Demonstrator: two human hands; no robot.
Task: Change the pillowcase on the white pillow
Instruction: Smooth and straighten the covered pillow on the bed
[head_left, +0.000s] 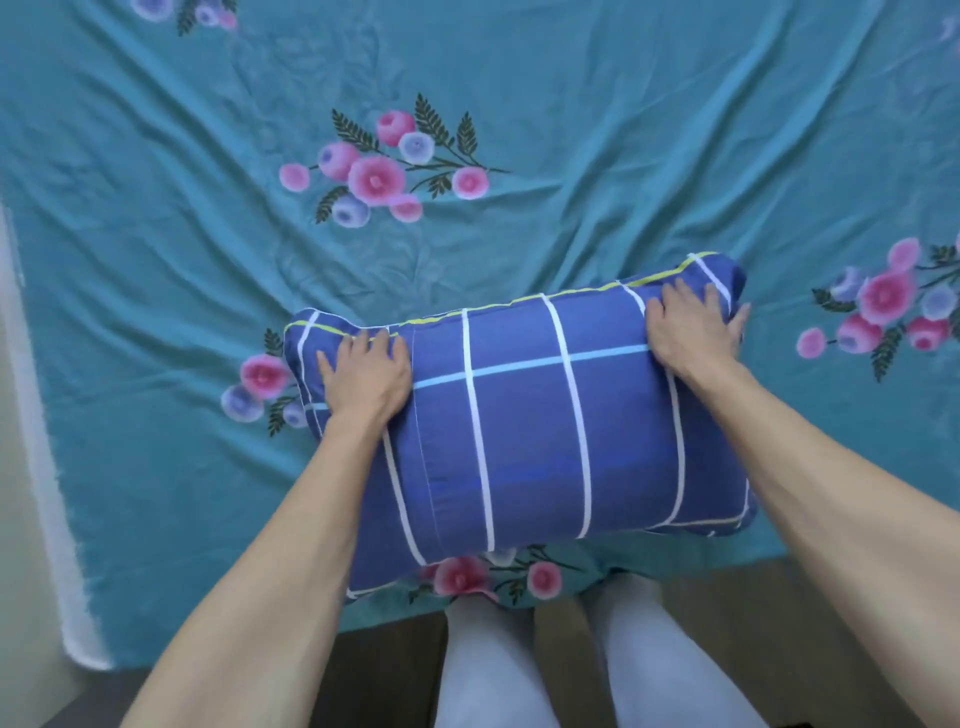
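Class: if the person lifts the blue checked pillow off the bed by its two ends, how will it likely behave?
The pillow looks plump, so probably light and squashy, sagging between the left hand and right hand. Its smooth cover may slide slightly on the bedsheet. Unlikely to roll.

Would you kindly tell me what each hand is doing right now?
Left hand: open, pressing on the pillow.
Right hand: gripping the pillow's far right corner.

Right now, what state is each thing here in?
Pillow: covered by a blue checked case, lying on the bed's near edge.
Sheet: teal, floral, spread out, wrinkled.
Left hand: resting on the pillow's left end.
Right hand: gripping the pillow's far right corner.
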